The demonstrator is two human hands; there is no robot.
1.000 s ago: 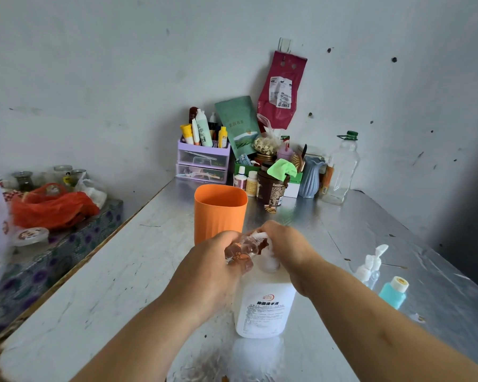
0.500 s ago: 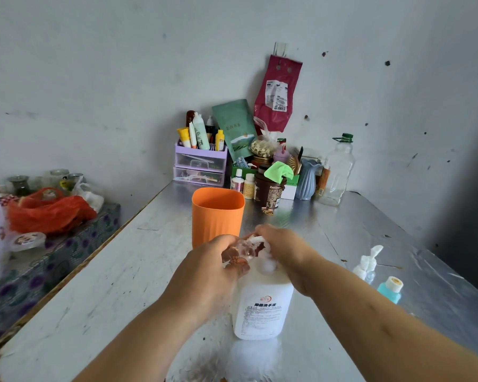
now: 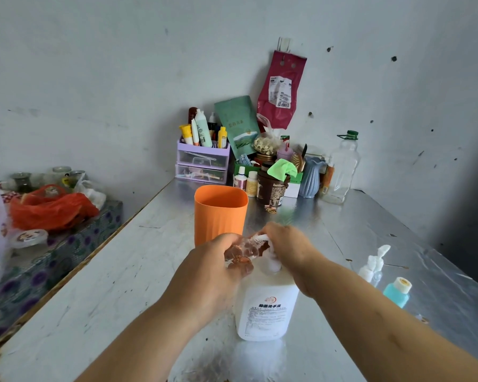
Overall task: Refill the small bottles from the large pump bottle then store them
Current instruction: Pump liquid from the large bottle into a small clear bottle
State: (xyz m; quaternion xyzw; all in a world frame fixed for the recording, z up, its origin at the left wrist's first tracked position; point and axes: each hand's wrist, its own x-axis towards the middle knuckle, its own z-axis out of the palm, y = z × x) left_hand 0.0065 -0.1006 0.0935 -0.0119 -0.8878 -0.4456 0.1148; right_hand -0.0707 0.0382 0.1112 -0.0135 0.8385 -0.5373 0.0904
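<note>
Head camera, looking forward and down over a metal table [image 3: 108,285]. Near the middle, close to the near edge: large pump bottle [image 3: 265,307], white, standing upright, long axis vertical, printed label facing the camera, pump head at the top mostly hidden under the hands. Left hand [image 3: 210,268] wrapped around a small clear bottle [image 3: 242,253] with brown flower print, fingers curled round its body. Small clear bottle tipped well over, long axis running from lower left up to the right, mouth end pointing toward the white spout just above the big bottle's shoulder; mouth itself blurred, so whether it touches the spout cannot be told. Right hand [image 3: 290,249] laid over the pump head from the right, fingers bent down around it, gripping it. Just behind both hands, an orange cup [image 3: 220,213], upright, open mouth up. Well to the right on the table: a small teal bottle [image 3: 396,292] with a pale cap, standing, and just behind it a small clear bottle with a white pump top [image 3: 374,264], also standing. At the far corner against the wall: purple drawer organiser [image 3: 203,164] stuffed with tubes, clear jug [image 3: 342,166] with a green cap, assorted jars and packets. Off the left edge, an orange plastic bag [image 3: 50,208] on a patterned box.
</note>
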